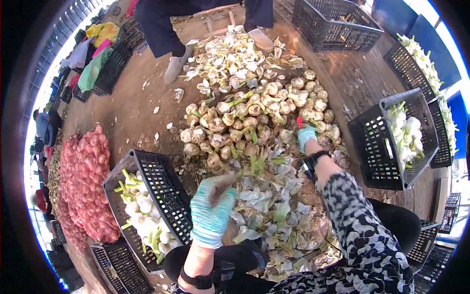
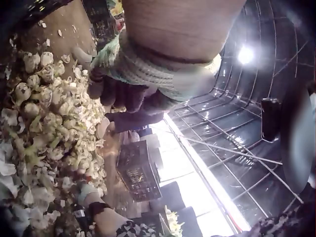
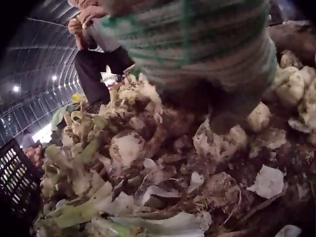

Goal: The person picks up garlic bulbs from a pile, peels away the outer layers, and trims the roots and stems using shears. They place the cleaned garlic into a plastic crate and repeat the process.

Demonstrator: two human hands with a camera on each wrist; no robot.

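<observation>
My left hand [image 1: 213,210], in a teal-and-white striped glove with brown-soiled fingers, hangs over the peeled leaves beside the left crate. Its fingers look loosely curled, and nothing shows in them. At the right side of the garlic heap [image 1: 254,115] is my gloved right hand [image 1: 307,136], its fingers down among the bulbs. From that hand sticks up a small red-handled tool [image 1: 299,121]; the rest of it is hidden. In the right wrist view the striped glove [image 3: 197,49] hangs close over soil-covered garlic bulbs [image 3: 127,147] and loose leaves.
Black crates of trimmed white garlic stand at left [image 1: 169,196] and right [image 1: 391,147]. Stripped leaves [image 1: 274,201] cover the ground before me. Red net sacks [image 1: 88,181] lie further left. Opposite sits a person [image 1: 161,29] behind a pile of peelings [image 1: 225,56].
</observation>
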